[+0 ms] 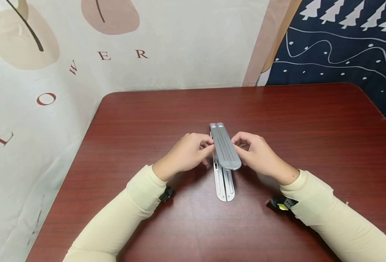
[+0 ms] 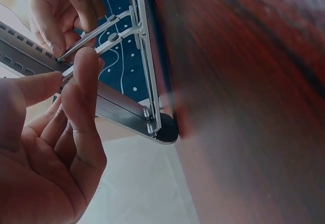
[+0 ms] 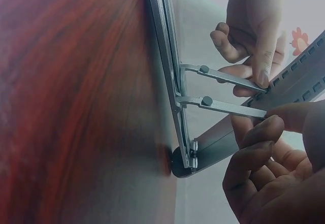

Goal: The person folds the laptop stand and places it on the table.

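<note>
A silver folding laptop stand (image 1: pixel 226 150) lies on the table, its upper arm raised at an angle over the lower base (image 1: pixel 225 189). On its left side, my left hand (image 1: pixel 187 152) pinches the end of one thin support strut (image 2: pixel 112 42) between thumb and forefinger. My right hand (image 1: pixel 259 154) pinches the matching strut (image 3: pixel 228 107) from the right. Both strut ends meet the slotted underside of the upper arm (image 3: pixel 297 76), right at the fingertips. At the far end, hinges (image 3: pixel 193 155) join the arm to the base, beside a black rounded end cap (image 2: pixel 166 130).
The stand rests on a reddish-brown wooden table (image 1: pixel 153 112) with rounded corners. Behind and to the left hangs a pale cloth with letters (image 1: pixel 196 43); a dark blue cloth with white trees (image 1: pixel 337 54) hangs at the right. Black straps (image 1: pixel 166 193) sit at both wrists.
</note>
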Demonstrator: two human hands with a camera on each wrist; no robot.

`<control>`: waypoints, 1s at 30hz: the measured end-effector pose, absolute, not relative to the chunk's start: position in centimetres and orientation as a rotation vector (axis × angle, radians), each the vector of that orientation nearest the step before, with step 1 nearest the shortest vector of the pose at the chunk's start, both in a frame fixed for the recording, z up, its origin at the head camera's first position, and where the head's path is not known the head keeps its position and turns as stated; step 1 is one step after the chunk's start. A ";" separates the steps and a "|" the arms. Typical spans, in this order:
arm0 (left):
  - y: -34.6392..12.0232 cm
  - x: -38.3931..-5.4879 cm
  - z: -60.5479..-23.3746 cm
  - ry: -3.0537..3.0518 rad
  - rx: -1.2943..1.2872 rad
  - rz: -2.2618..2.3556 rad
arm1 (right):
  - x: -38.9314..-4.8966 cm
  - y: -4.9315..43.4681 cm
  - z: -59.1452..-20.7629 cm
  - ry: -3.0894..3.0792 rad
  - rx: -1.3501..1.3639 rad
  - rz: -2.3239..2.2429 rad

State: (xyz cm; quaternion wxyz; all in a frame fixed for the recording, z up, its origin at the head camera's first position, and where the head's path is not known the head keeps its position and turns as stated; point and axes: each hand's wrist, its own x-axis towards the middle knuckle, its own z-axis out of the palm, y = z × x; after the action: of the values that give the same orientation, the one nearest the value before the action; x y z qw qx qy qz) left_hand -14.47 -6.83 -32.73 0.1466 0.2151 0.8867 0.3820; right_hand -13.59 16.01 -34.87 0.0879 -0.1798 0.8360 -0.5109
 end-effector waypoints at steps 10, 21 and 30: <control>-6.9 -14.4 -32.8 2.518 0.591 1.137 | -13.6 15.9 -34.8 2.483 -0.521 -1.515; -7.1 -14.5 -32.9 2.509 0.627 1.170 | -13.6 16.0 -34.9 2.492 -0.534 -1.534; -7.0 -14.4 -33.1 2.548 0.617 1.122 | -13.5 16.1 -35.0 2.531 -0.549 -1.531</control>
State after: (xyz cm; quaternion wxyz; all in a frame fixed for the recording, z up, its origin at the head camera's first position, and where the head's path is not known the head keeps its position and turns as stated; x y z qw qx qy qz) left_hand -14.39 -7.03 -33.09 0.1445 0.2139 0.8842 0.3893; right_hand -13.53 16.10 -35.03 0.0665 -0.1820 0.8394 -0.5078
